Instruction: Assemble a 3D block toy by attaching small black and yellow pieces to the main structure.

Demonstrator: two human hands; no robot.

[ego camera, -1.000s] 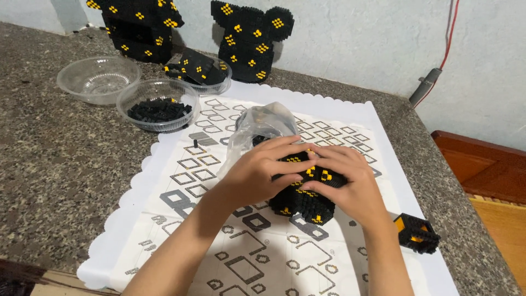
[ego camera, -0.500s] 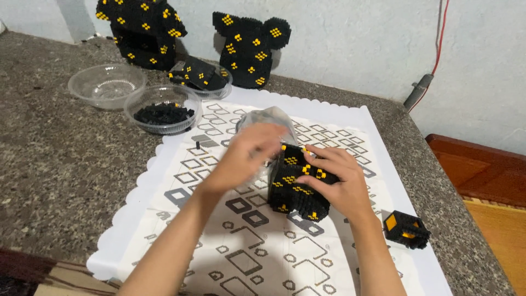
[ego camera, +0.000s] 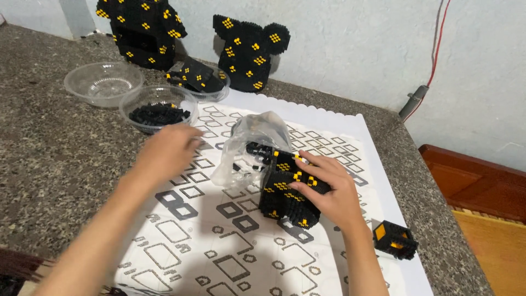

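Brick block (ego camera: 287, 189) on mat (ego camera: 230, 241) at frame centre, plastic bag (ego camera: 249, 145) just behind it, small brick cube (ego camera: 394, 239) lower right, two bowls (ego camera: 104, 82) upper left, brick figures (ego camera: 249, 52) along top.

We see a black brick block (ego camera: 287, 189) dotted with yellow diamond clusters, under the right hand (ego camera: 334, 192). At one o'clock from it the wall (ego camera: 356, 44) is pale grey-white, crossed by a red wire (ego camera: 438, 49). At five o'clock sits a small black cube (ego camera: 394, 239) with orange-yellow faces. The mat (ego camera: 181, 241) is white, printed with grey and dark rounded squares. The counter (ego camera: 49, 159) is speckled grey-brown granite. At ten o'clock a clear bowl (ego camera: 158, 107) holds black bricks, by another clear bowl (ego camera: 103, 82). At eleven and twelve o'clock two black figures (ego camera: 249, 52) carry the same yellow diamonds. The bag (ego camera: 249, 145) is clear plastic. At three o'clock the wood (ego camera: 482, 181) is reddish brown.
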